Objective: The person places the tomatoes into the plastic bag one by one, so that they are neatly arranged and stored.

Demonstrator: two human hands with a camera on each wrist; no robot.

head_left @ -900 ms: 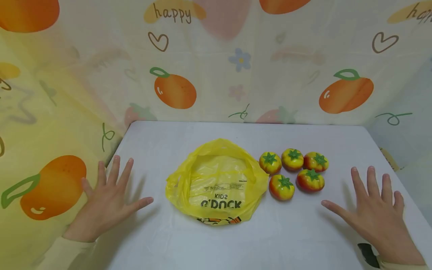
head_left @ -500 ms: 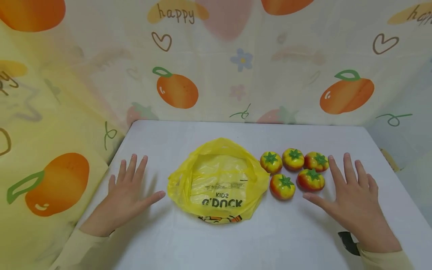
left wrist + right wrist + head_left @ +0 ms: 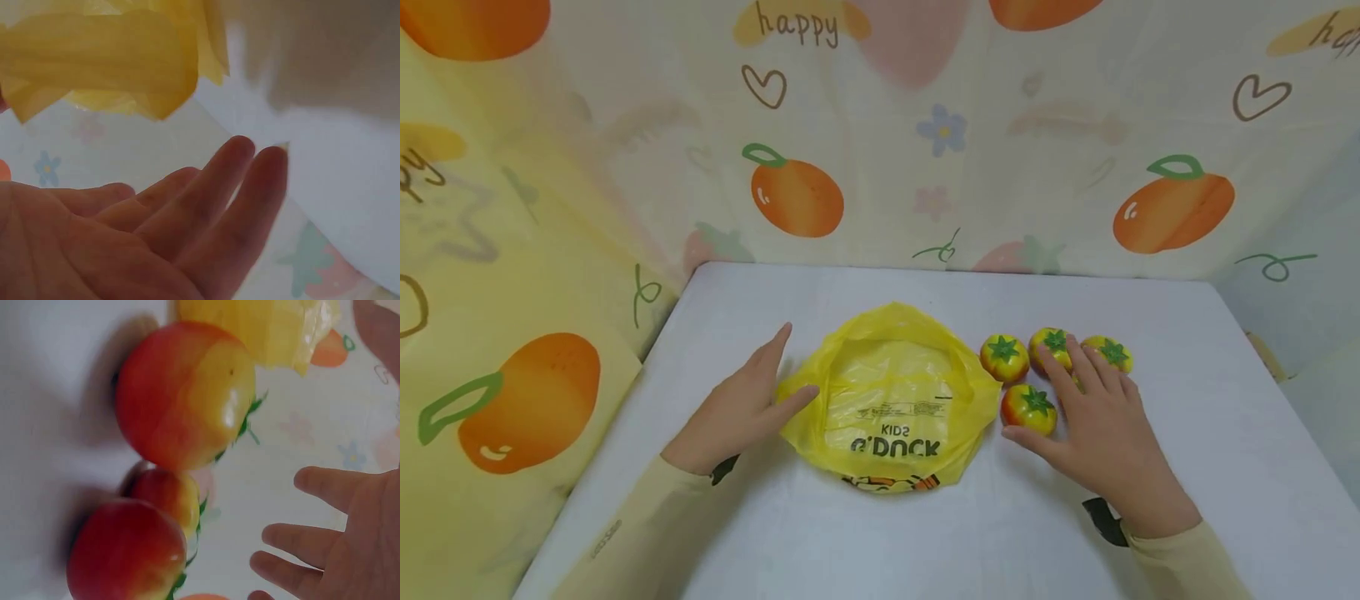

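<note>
closing in from the table's (image 3: 880, 533) edges, both hands now work mid-table: the left hand (image 3: 737, 412), grip spread, touches the yellow plastic bag's (image 3: 887, 400) left rim, while the right hand (image 3: 1101, 433) hovers, fingers spread, over the toy tomatoes (image 3: 1028, 408) beside it.

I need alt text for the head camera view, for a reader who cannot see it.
A person's right hand reaches over a cluster of toy tomatoes while the left hand touches an open yellow plastic bag on a white table.

A white table (image 3: 925, 533) stands before a fruit-printed curtain (image 3: 925, 167) reading "happy".
</note>
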